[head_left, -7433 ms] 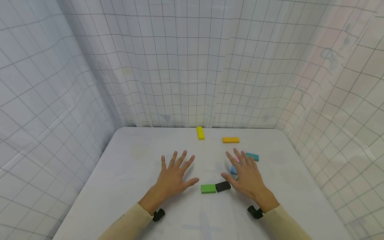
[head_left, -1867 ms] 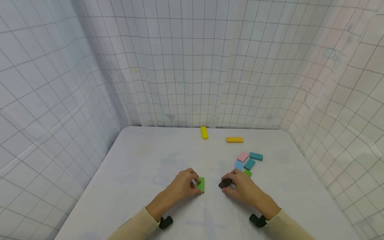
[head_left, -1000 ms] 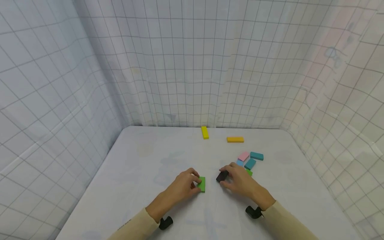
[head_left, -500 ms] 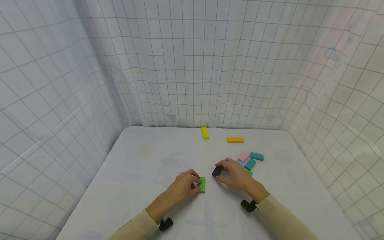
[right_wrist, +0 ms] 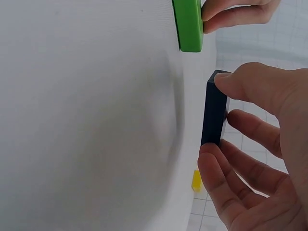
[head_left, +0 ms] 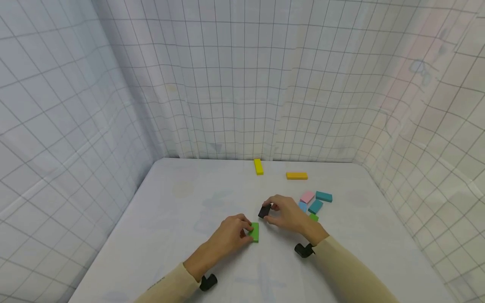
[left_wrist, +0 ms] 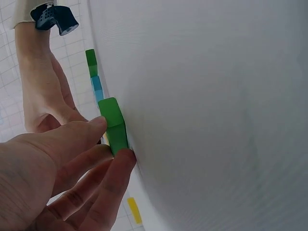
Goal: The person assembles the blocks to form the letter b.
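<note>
My left hand (head_left: 230, 232) pinches a green rectangular block (head_left: 255, 232) by its two ends, thumb at the near end and fingers at the far end. That block sits on the white table, long side pointing away from me. Between the thumb and fingertips of my right hand (head_left: 289, 213) is a black block (head_left: 264, 211), just beyond and right of the green one. A gap separates the two blocks. In the right wrist view the black block (right_wrist: 214, 110) looks raised off the surface.
Right of my right hand lie a pink block (head_left: 307, 197), a light blue block (head_left: 302, 206), two teal blocks (head_left: 315, 206) and a small green block (head_left: 313, 217). Farther back are a yellow block (head_left: 258, 166) and an orange block (head_left: 297, 176). Gridded white curtains (head_left: 242, 84) enclose the table.
Both hands were spread open at first, then took hold of the green and black blocks. The green block was turned lengthwise. Lately the right hand has carried the black block left and away; the left stays put.
</note>
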Tool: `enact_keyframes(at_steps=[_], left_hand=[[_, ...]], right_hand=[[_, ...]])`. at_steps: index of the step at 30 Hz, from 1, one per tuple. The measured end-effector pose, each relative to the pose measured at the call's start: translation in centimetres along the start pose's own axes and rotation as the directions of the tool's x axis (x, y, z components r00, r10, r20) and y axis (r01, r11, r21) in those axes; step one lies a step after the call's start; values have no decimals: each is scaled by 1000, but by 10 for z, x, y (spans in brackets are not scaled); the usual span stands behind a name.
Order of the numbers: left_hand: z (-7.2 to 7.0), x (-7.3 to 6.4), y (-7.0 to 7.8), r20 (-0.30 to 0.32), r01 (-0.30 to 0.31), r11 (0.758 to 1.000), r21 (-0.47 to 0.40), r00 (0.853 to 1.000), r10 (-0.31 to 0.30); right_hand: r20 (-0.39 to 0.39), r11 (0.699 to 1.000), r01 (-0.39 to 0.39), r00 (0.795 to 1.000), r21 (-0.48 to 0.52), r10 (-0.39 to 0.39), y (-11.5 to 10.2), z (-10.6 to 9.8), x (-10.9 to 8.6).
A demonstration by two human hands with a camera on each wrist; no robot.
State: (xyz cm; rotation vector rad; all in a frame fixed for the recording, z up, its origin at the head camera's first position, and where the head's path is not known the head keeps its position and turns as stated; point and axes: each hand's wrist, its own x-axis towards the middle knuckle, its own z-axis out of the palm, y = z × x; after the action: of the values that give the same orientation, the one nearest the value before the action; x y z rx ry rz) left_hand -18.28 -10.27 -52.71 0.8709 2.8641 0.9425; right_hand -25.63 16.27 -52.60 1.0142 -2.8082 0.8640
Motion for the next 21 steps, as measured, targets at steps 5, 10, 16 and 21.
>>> enact_keyframes(at_steps=[5,10,16,21], left_hand=[[1,1,-1,-9,5,1000,8,1000,-5],[0,0,0,-27,9,1000,13,1000,-9],[0,-1,1,-30,13,1000,9,999,-12],[2,-2,0,-31,11,1000,0,999,-11]], right_hand=[[20,999,22,1000,24,-22,-1,1,8],[42,998,52,998,47,-54,0,4,15],[69,994,70,995,80,-76,1,7,21],[103,993,72,991,90,-81,1,9,25]])
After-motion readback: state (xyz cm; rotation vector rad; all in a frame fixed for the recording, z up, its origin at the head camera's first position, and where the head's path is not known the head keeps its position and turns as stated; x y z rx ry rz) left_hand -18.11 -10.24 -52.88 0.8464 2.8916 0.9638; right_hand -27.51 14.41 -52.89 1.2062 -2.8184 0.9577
